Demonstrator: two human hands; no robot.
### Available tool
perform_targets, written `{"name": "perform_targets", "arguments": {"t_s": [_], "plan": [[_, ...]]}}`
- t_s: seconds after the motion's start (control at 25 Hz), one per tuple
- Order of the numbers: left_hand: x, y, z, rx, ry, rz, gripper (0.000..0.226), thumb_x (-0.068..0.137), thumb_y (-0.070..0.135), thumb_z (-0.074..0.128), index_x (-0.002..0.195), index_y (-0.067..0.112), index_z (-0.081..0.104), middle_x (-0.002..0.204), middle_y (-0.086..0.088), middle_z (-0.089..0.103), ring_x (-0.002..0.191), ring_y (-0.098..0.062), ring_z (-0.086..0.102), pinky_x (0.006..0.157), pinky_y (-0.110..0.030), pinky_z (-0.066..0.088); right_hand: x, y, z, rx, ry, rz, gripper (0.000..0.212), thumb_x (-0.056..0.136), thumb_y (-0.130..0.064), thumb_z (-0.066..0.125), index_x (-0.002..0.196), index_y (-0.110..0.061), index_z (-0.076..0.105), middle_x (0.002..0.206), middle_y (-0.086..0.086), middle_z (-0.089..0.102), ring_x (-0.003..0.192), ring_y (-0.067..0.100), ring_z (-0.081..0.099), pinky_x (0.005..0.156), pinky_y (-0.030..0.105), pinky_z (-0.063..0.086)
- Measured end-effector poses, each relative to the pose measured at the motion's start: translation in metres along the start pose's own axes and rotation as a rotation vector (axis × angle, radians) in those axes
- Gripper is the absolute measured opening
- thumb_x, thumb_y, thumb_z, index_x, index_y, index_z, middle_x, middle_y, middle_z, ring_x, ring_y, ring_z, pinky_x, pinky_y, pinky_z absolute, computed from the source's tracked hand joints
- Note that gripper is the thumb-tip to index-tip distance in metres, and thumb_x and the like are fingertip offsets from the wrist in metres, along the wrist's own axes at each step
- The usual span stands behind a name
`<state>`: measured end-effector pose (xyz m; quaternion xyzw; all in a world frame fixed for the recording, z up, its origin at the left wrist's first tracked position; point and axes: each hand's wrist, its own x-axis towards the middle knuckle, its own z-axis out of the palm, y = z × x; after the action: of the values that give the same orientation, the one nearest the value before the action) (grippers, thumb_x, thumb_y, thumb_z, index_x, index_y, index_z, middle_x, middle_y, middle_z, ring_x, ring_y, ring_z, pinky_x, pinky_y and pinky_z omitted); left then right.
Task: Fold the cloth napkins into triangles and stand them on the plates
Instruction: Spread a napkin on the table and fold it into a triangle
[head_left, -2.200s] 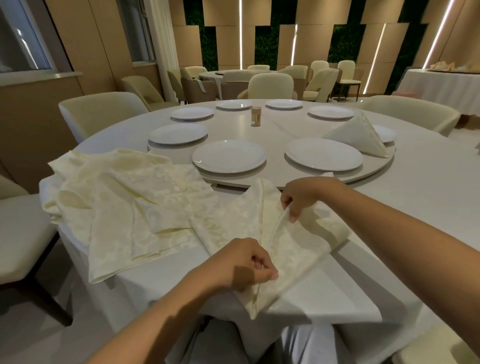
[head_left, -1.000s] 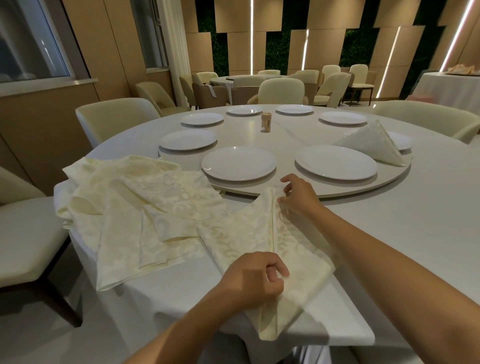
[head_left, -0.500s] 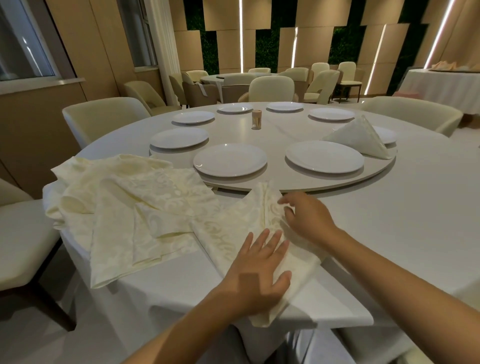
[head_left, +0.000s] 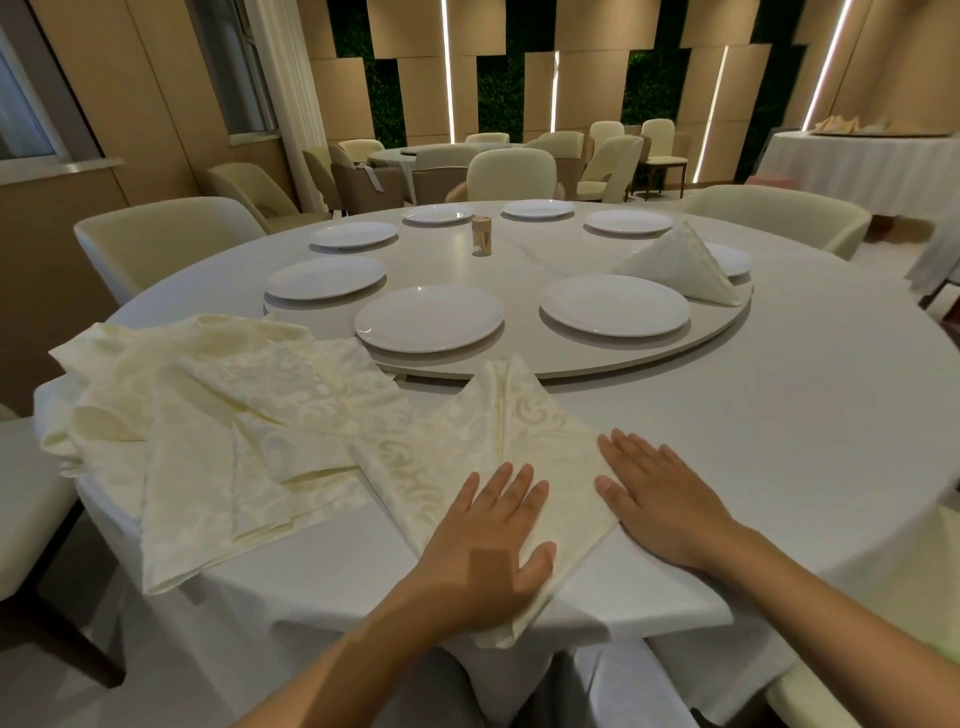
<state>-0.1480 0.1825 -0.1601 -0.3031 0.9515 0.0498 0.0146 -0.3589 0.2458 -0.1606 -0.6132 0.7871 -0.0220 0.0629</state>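
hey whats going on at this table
A person is folding cloth napkins for the plates. Both hands, left hand and right hand, press flat on a folded napkin at the table's near edge. A pile of unfolded napkins lies to the left. One finished napkin already stands on a plate; the nearest plate is bare.

No text, label, brand or number can be read anywhere. The cream damask cloth napkins (head_left: 249, 415) carry only a woven scroll pattern, and the small wooden cylindrical holder (head_left: 481, 236) on the round white tabletop (head_left: 779, 415) looks unmarked, though it is too far off to be sure.
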Motion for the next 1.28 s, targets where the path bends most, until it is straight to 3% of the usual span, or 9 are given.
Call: {"name": "perform_targets", "arguments": {"t_s": [0.2, 0.32, 0.44, 0.56, 0.72, 0.88, 1.08, 1.2, 1.28], "plan": [[0.004, -0.002, 0.002, -0.072, 0.024, 0.017, 0.06, 0.101, 0.05, 0.019, 0.152, 0.031, -0.006, 0.158, 0.013, -0.02, 0.144, -0.007, -0.02, 0.117, -0.03, -0.017, 0.004, 0.01, 0.001, 0.017, 0.003, 0.009, 0.063, 0.096, -0.053, 0.004, 0.152, -0.024, -0.005, 0.16, -0.006, -0.008, 0.146, 0.01, -0.011, 0.119, 0.034, -0.008], [-0.008, -0.008, -0.008, -0.517, 0.261, 0.039, 0.048, 0.1, 0.044, 0.037, 0.147, 0.04, 0.028, 0.158, 0.023, 0.003, 0.144, 0.002, 0.002, 0.115, -0.017, -0.002, -0.007, 0.007, -0.001, 0.115, 0.209, -0.122, 0.075, 0.085, -0.068, -0.003, 0.15, -0.035, 0.013, 0.157, -0.015, 0.003, 0.145, 0.005, -0.006, 0.118, 0.033, -0.008], [-0.03, -0.031, -0.014, -0.596, 0.519, 0.002, 0.026, 0.09, 0.045, 0.044, 0.107, 0.041, 0.063, 0.121, 0.027, 0.049, 0.12, 0.003, 0.041, 0.102, -0.01, 0.021, -0.027, -0.005, -0.002, 0.323, 0.31, -0.337, 0.054, 0.086, -0.071, 0.027, 0.132, -0.05, 0.046, 0.145, -0.027, 0.033, 0.137, -0.004, 0.021, 0.113, 0.03, 0.017], [-0.05, -0.054, -0.005, -0.452, 0.5, 0.047, 0.025, 0.085, 0.044, 0.046, 0.09, 0.038, 0.069, 0.099, 0.025, 0.056, 0.103, 0.003, 0.049, 0.091, -0.009, 0.027, -0.035, -0.015, 0.004, 0.446, 0.266, -0.489, 0.044, 0.081, -0.073, 0.043, 0.115, -0.051, 0.061, 0.124, -0.032, 0.054, 0.12, -0.009, 0.043, 0.102, 0.022, 0.03], [-0.064, -0.069, 0.002, -0.543, 0.333, 0.085, 0.027, 0.082, 0.045, 0.05, 0.1, 0.041, 0.069, 0.118, 0.028, 0.056, 0.121, 0.007, 0.044, 0.1, -0.008, 0.029, -0.035, -0.025, 0.007, 0.348, 0.297, -0.521, 0.037, 0.084, -0.065, 0.048, 0.103, -0.043, 0.07, 0.113, -0.024, 0.065, 0.105, -0.004, 0.057, 0.09, 0.023, 0.045], [-0.062, -0.079, -0.015, -0.548, 0.169, 0.109, 0.04, 0.072, 0.07, 0.062, 0.103, 0.046, 0.069, 0.123, 0.029, 0.054, 0.123, 0.009, 0.043, 0.098, -0.009, 0.035, -0.036, -0.036, 0.005, 0.353, 0.402, -0.417, 0.032, 0.09, -0.049, 0.046, 0.094, -0.032, 0.072, 0.087, -0.016, 0.071, 0.079, 0.003, 0.064, 0.066, 0.025, 0.052], [-0.049, -0.077, -0.021, -0.502, 0.217, 0.042, 0.018, 0.075, 0.052, 0.073, 0.084, 0.037, 0.074, 0.105, 0.029, 0.06, 0.1, 0.005, 0.054, 0.077, -0.01, 0.043, -0.031, -0.04, -0.006, 0.485, 0.316, -0.265, 0.019, 0.096, -0.035, 0.049, 0.081, -0.041, 0.06, 0.076, -0.016, 0.066, 0.073, 0.004, 0.06, 0.064, 0.022, 0.046], [-0.041, -0.076, -0.022, -0.476, 0.307, 0.015, 0.042, 0.086, 0.052, 0.055, 0.065, 0.016, 0.059, 0.07, 0.001, 0.057, 0.067, -0.01, 0.052, 0.059, -0.023, 0.036, -0.031, -0.041, -0.011, 0.542, 0.259, -0.239, 0.019, 0.094, -0.038, 0.052, 0.078, -0.047, 0.057, 0.077, -0.016, 0.067, 0.078, 0.001, 0.059, 0.064, 0.016, 0.043], [-0.039, -0.073, -0.024, -0.465, 0.363, -0.008, 0.042, 0.093, 0.046, 0.052, 0.063, 0.016, 0.049, 0.058, 0.002, 0.047, 0.055, -0.009, 0.044, 0.052, -0.022, 0.028, -0.034, -0.042, -0.012, 0.576, 0.182, -0.232, 0.01, 0.089, -0.045, 0.058, 0.083, -0.041, 0.065, 0.08, -0.017, 0.066, 0.08, 0.001, 0.059, 0.065, 0.018, 0.044]]}}
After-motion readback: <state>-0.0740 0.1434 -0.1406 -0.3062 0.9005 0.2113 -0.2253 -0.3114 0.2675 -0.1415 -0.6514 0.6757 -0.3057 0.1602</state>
